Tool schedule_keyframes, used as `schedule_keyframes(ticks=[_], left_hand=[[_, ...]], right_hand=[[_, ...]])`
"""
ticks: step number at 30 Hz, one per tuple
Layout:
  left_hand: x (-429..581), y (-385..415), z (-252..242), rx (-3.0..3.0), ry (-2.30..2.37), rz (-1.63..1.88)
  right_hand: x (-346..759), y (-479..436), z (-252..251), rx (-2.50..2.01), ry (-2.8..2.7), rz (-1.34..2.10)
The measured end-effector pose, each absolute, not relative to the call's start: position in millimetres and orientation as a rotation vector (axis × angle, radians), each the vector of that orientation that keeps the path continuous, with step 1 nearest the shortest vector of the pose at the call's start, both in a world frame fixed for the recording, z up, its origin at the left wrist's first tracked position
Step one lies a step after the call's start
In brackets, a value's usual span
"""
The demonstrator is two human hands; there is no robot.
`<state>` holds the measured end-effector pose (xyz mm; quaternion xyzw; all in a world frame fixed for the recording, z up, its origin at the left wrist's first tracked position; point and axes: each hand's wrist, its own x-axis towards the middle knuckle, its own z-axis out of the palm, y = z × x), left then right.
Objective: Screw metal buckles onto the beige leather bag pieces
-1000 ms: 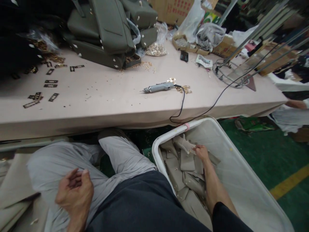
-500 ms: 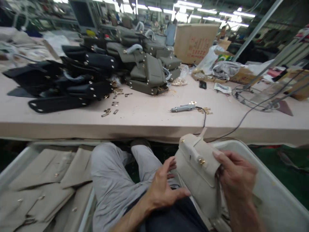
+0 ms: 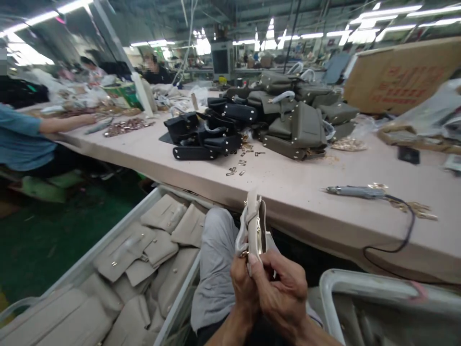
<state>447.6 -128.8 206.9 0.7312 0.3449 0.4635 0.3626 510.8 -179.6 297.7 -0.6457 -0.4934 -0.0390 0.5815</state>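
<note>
A beige handbag (image 3: pixel 253 230) is held up above my lap, turned so that its narrow side and a gold zipper face me. My left hand (image 3: pixel 244 283) is closed on the bag's lower left part, close to a small gold fitting. From the right, my right hand (image 3: pixel 283 286) pinches the near end of the bag by the zipper, its thumb pressed to the beige edge. The two hands touch each other, and they hide the lower part of the bag.
A white bin (image 3: pixel 169 317) full of beige bags stands at my left, another bin (image 3: pixel 327 293) at my right. On the table (image 3: pixel 288 178) lie an electric screwdriver (image 3: pixel 355 191) with a cord, black bags (image 3: pixel 196 153), olive bags (image 3: pixel 308 125) and small metal fittings. A co-worker's arm (image 3: pixel 68 124) reaches in at far left.
My view has swung left. The bag has turned from its front flap to its zippered side. My left hand, open and apart from the bag before, now grips it beside my right hand.
</note>
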Motion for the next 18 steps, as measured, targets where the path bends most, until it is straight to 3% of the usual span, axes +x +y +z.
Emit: schedule_keyframes(ticks=[3, 7, 13, 18], left_hand=[[426, -109, 218, 1.802, 1.005, 1.24], [393, -76, 226, 1.646, 0.936, 0.998], [359, -39, 183, 1.309, 0.935, 0.752], [378, -47, 142, 0.989, 0.972, 0.668]], right_hand=[[500, -165, 289, -1.419, -1.279, -0.051], [509, -161, 286, -1.306, -1.502, 0.087], [589, -174, 275, -1.642, -1.267, -0.225], [639, -175, 205, -1.749, -1.428, 0.541]])
